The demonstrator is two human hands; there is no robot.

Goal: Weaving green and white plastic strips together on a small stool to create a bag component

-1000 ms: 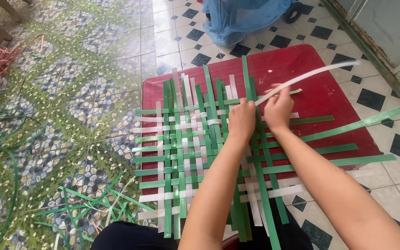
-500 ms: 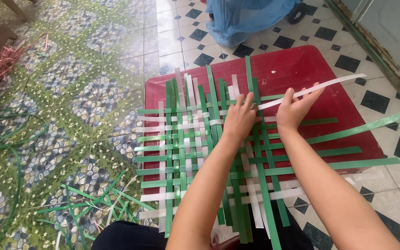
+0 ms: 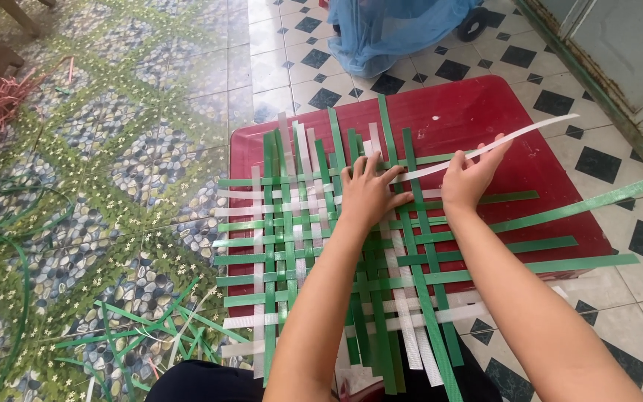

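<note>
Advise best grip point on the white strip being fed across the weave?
Grip the white strip on its free raised length just right of the right hand, from the right side. That end lifts clear of the red board; the left part is pinned under the left hand.

Hands (image 3: 370, 195) on green-white woven mat (image 3: 292, 246)

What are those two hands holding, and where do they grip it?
The right hand pinches a white strip partway along, near the weave. The left hand grips nothing; it presses flat on the woven mat.
</note>
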